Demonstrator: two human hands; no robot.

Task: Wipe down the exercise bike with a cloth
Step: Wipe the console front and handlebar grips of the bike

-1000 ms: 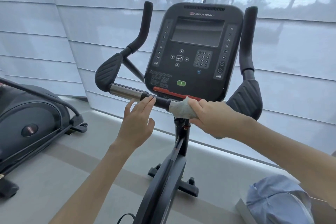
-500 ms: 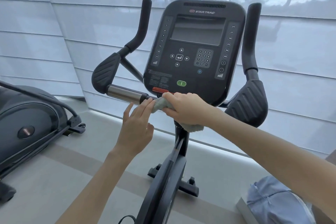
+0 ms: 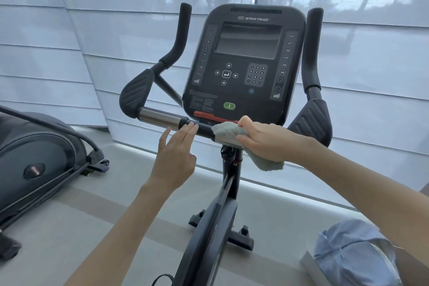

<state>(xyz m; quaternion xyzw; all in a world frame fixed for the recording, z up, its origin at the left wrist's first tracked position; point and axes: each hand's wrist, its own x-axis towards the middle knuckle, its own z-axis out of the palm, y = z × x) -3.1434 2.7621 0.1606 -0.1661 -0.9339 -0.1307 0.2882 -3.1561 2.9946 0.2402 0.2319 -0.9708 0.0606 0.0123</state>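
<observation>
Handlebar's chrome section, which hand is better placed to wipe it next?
Probably right. The right hand grips the cloth on the handlebar, along from the chrome section. The left hand is nearer but bare, fingers straight.

the left hand (image 3: 174,158) is resting its straight fingers (image 3: 191,126) against the black crossbar (image 3: 204,129), which is blocking the way forward. just left of those fingers the chrome sleeve (image 3: 157,119) is lying bare as far as the left elbow pad (image 3: 137,95), which is closing that end. right of them a short bare stretch of bar is ending at the cloth (image 3: 228,132), which the right hand (image 3: 267,139) is gripping round the bar. above the right fingers (image 3: 246,140) the console (image 3: 246,65) is hanging close; below them the upright post (image 3: 231,169) is standing in the way. under the left palm air is lying open down to the floor (image 3: 116,216).
</observation>
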